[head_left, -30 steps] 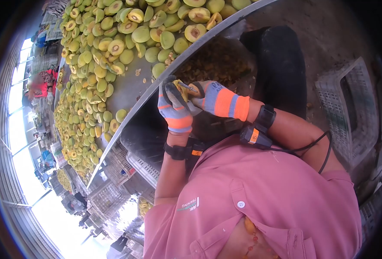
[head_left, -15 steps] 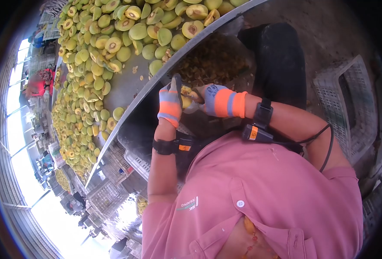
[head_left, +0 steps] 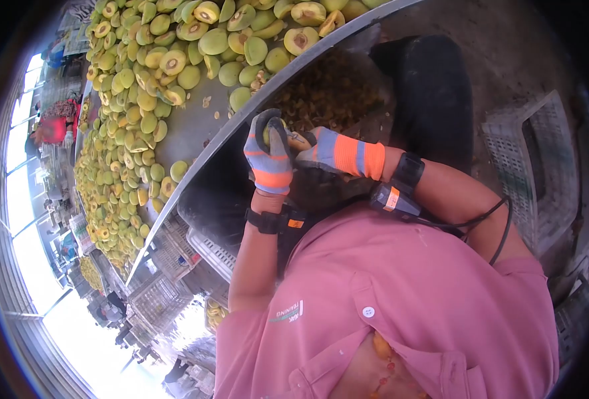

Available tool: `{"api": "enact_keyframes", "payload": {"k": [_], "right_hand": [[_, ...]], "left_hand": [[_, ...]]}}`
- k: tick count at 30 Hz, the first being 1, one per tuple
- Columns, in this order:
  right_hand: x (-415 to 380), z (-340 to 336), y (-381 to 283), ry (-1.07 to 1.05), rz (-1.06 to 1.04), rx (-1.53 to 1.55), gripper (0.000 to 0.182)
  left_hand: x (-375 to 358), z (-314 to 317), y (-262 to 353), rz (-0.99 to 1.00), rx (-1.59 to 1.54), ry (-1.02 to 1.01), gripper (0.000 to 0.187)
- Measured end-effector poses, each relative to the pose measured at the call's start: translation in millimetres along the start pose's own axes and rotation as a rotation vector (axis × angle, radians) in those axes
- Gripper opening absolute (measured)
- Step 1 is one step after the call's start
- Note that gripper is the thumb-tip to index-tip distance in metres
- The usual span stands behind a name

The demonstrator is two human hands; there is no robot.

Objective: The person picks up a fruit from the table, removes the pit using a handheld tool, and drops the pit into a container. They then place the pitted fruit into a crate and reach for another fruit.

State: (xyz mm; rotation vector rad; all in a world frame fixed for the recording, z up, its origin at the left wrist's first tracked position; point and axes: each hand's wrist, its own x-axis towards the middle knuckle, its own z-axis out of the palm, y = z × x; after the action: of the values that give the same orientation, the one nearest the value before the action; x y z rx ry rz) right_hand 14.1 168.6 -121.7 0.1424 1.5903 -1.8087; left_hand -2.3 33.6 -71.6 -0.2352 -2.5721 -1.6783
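Grey knit gloves with orange cuffs cover both of the person's hands in the single head-camera view, which looks steeply down through a rounded fisheye lens. The left hand [head_left: 268, 154] is raised with its fingers curled tight around a small yellow-green halved fruit [head_left: 272, 131], of which only a sliver shows between the glove's dark fingertips. The right hand [head_left: 321, 147] sits just beside it, touching the fruit, its fingers closed around a small tool whose shape cannot be made out. Both hands meet just below the curved rim of a long grey metal table [head_left: 194, 136], over a dark bin of brownish-yellow fruit scraps [head_left: 331, 93].

Heaped across the tabletop is a large pile of green and yellow halved fruits [head_left: 145, 86], many showing brown pit hollows. The person wears a pink short-sleeved shirt [head_left: 401, 292], with black wristbands [head_left: 409, 171] on both arms and a small black device with an orange label [head_left: 389, 197], trailing a black cable, on the right forearm. A white slatted plastic crate [head_left: 530, 166] stands on the floor at right, well apart from the hands. Farther down the table, a person in red [head_left: 51, 128] appears small and blurred.
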Motion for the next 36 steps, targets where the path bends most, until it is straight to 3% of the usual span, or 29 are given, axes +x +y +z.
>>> {"api": "enact_keyframes", "payload": {"k": [6, 8, 9, 11, 14, 17, 18, 21, 25, 28, 34, 36], "right_hand": [[-2, -14, -5, 0.012, -0.099, -0.221, 0.043], [-18, -19, -30, -0.037, 0.025, -0.206, 0.037], [-24, -21, -40, -0.061, 0.086, -0.199, 0.035], [-20, -23, -28, -0.072, -0.014, -0.214, 0.033], [-4, -13, -11, -0.076, -0.161, -0.169, 0.031], [-16, -7, -30, -0.052, -0.193, -0.151, 0.029], [-24, -9, -38, -0.027, -0.177, -0.156, 0.028], [-9, -7, 2, 0.025, -0.131, -0.119, 0.025], [-15, -11, -7, -0.140, -0.125, -0.033, 0.026], [-17, -12, -12, -0.093, -0.137, -0.153, 0.028], [-14, -4, -10, 0.041, -0.194, -0.154, 0.030], [-10, -6, -4, 0.051, -0.202, -0.132, 0.031]], "left_hand": [[10, 0, -8, -0.047, -0.009, -0.121, 0.016], [9, -3, -8, -0.070, -0.034, -0.146, 0.016], [10, -7, -7, -0.107, -0.063, -0.214, 0.016], [15, -19, -6, -0.173, -0.124, -0.353, 0.017], [28, -39, -17, 0.096, 0.041, -0.520, 0.018], [21, -24, -7, -0.354, -0.215, -0.227, 0.018], [24, -20, -3, -0.354, -0.233, -0.227, 0.018], [5, -7, 3, -0.009, 0.014, -0.132, 0.019], [-1, -13, 4, 0.150, 0.165, -0.133, 0.019], [-1, -7, -2, -0.056, -0.087, -0.070, 0.017], [-1, 11, -2, -0.259, -0.207, 0.087, 0.016], [-1, 14, -11, -0.121, -0.099, 0.081, 0.016]]}}
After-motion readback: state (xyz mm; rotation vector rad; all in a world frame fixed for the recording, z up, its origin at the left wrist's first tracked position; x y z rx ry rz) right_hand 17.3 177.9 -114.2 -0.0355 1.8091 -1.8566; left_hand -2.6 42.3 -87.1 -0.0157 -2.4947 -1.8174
